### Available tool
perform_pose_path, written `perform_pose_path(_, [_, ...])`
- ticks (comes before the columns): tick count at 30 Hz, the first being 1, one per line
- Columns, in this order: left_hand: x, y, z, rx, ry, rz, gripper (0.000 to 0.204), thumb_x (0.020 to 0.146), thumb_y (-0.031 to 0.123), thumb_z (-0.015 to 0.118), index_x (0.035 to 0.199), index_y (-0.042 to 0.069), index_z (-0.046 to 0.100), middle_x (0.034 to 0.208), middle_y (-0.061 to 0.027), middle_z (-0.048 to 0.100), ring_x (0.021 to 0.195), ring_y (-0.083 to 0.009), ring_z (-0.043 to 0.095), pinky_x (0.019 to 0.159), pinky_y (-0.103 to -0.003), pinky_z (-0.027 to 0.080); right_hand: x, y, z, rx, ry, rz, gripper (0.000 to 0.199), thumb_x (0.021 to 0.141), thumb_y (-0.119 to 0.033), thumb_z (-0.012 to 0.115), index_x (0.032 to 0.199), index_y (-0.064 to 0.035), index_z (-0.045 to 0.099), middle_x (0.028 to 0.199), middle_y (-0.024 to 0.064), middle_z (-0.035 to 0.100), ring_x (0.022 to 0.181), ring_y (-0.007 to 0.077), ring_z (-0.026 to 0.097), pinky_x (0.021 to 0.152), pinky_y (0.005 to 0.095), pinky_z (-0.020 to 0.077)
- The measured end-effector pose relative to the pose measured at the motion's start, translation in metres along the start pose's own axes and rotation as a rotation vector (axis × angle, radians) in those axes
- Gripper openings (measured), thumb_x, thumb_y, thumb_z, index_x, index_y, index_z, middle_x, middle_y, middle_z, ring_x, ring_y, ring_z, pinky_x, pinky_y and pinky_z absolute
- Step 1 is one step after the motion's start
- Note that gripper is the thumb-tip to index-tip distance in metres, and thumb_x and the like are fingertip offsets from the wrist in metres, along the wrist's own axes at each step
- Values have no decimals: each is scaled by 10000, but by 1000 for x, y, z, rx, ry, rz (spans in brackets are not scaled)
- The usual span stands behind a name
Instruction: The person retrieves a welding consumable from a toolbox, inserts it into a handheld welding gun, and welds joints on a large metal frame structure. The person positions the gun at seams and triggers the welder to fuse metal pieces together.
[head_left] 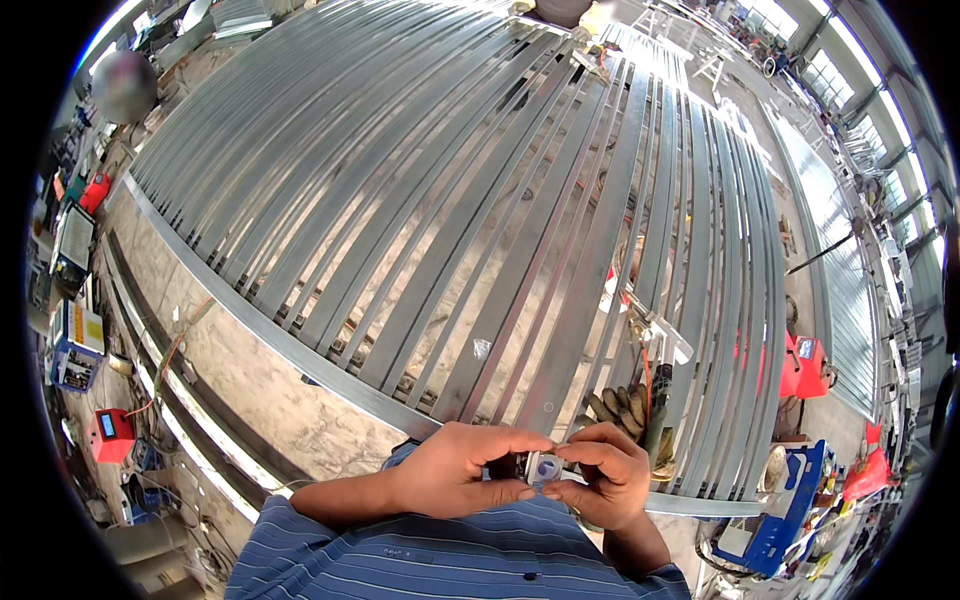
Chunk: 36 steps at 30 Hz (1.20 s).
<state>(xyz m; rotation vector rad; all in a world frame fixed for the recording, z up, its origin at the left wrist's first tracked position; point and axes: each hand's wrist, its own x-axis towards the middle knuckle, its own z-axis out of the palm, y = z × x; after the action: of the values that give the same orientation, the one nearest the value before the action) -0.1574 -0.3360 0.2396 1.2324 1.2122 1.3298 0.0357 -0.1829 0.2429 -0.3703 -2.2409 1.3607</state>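
While both hands meet just below the near rail of the steel frame [420,250], the left hand [455,470] is curled, thumb and fingers closed on the dark end of a small part [535,468]; the right hand [605,478] is curled too, fingertips pinching the part's other side. Part shows a pale round face with a bluish centre between the two thumbs; too small to tell what it is. It sits in the air over the striped blue shirt [440,550], just short of the frame's near rail, touching nothing but the fingers. Frame is a big flat grid of galvanised bars, running away from the hands to the far end of the hall. A pair of dark work gloves [625,415] lies on the frame's bars just above the right hand. Beyond the gloves, a white bracket piece [660,335] rests on the bars. Right of the frame: red boxes [800,365] and a blue machine [780,520] on the floor. Left of the frame: a small red unit [112,432] with a screen, and a blue-and-white box [75,345], both on the concrete floor [290,400].
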Motion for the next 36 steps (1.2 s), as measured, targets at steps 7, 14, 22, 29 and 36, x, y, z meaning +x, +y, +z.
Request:
perform_pose_path(7, [4,14,-2,186,25,79,534,873,68,824,1365,23,622,1139,-129,738,864,-168,740,744,-279,611,-3,3,4,68,31,-17,482,697,-204,965,1115,-68,765,944,74,693,718,126,633,569,256,472])
perform_pose_path(14, [7,9,3,259,44,128,543,867,111,822,1361,37,609,1112,-131,721,838,-208,746,750,-322,606,-7,7,5,108,44,-5,481,698,-179,964,1119,-62,764,939,78,693,737,123,638,571,264,476])
perform_pose_path(22, [2,5,8,262,165,26,516,827,130,868,1294,47,663,1070,-110,738,820,-170,718,709,-296,593,-9,48,16,930,538,477,257,989,-180,663,1151,16,629,1015,65,626,774,75,540,645,217,451])
perform_pose_path(29, [-3,-5,3,220,226,31,524,817,104,875,1292,38,665,1048,-94,751,750,-130,693,671,-270,571,-35,100,18,1158,585,807,342,940,88,435,1218,13,619,1185,122,660,1065,200,687,896,310,621])
perform_pose_path(36, [-2,-2,1,256,199,-18,529,801,-10,859,1289,-13,656,1076,-147,769,944,-166,761,767,-268,606,-44,54,-1,824,389,569,407,1067,-33,474,1473,-20,489,1390,201,612,1199,272,666,886,322,605])
